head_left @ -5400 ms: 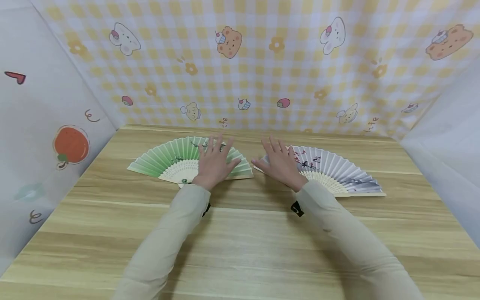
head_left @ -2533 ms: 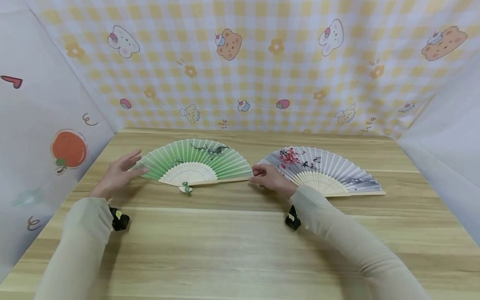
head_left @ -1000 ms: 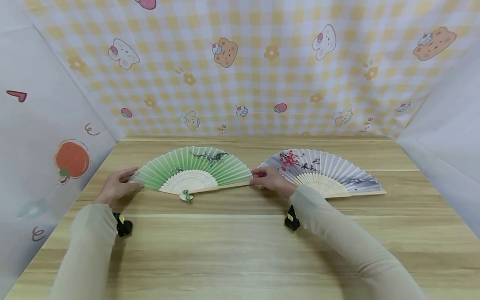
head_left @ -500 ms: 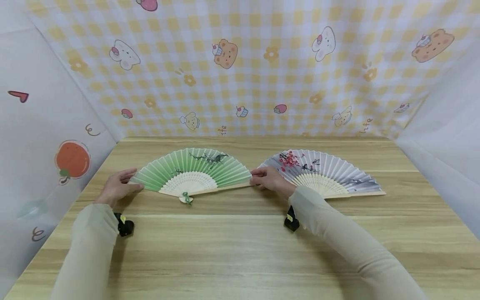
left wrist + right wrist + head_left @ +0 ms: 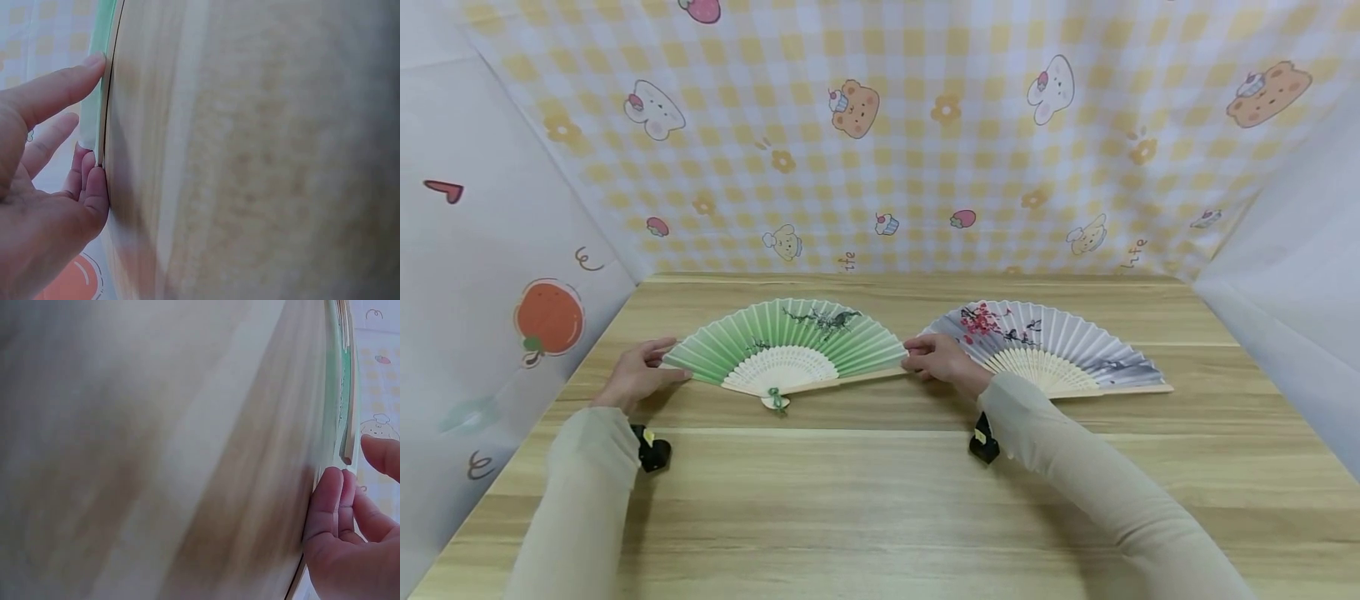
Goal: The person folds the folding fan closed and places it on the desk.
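Observation:
A green folding fan (image 5: 722, 346) lies spread on the wooden table, pleated side away from me, with a green cord (image 5: 777, 400) at its pivot. My left hand (image 5: 636, 375) holds its left end, thumb along the near edge and fingers at the outer edge. At the opposite end my right hand (image 5: 943, 362) pinches the tip of the fan's guard stick (image 5: 865, 377). In the right wrist view that stick tip (image 5: 348, 453) sits between the thumb and the other fingers. A grey-white folding fan (image 5: 1075, 337) with red blossoms lies spread at right, partly behind my right hand and sleeve.
The wooden table (image 5: 820, 517) reaches a yellow checked cloth (image 5: 910, 167) at the back. White printed sheets (image 5: 475, 250) stand at the left and right sides. A black wrist device (image 5: 653, 450) hangs at each cuff.
Both hands came down from above the fans to the two ends of the green fan; the left moved outward to the left. In the last second the hands and fans have barely moved.

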`<state>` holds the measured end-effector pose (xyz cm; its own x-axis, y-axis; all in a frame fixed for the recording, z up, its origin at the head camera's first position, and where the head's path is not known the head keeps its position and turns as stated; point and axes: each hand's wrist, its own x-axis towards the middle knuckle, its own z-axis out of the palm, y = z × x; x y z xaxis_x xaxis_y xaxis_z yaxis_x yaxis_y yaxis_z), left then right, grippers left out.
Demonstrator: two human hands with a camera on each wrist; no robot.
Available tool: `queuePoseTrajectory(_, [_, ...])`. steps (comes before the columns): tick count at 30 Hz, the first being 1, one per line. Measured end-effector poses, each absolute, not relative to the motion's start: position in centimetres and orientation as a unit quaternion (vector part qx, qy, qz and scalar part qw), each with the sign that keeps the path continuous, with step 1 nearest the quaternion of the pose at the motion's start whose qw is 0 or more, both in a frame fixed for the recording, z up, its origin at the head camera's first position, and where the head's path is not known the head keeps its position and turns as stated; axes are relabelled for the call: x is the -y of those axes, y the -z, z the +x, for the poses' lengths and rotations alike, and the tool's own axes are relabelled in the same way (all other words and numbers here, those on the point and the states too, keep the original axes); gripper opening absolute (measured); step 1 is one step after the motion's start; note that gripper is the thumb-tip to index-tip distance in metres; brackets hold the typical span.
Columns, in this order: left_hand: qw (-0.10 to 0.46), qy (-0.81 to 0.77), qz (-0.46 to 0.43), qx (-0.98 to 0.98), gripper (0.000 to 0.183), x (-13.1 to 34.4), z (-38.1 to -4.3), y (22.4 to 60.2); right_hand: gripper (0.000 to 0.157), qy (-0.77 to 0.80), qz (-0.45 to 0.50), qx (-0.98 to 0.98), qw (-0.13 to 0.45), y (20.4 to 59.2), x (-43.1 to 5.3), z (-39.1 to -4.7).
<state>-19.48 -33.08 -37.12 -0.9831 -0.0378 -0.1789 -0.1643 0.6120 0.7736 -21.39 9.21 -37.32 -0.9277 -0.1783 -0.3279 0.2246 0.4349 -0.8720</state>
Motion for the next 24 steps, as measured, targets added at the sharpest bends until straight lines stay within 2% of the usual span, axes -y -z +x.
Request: queuePoseTrajectory(24, [0.096, -0.449, -0.063, -0.886, 0.069, 33.33, -19.59, 36.89, 0.037, 0.539, 0.011, -0.823, 0.180, 37.60, -9.37, -21.34])
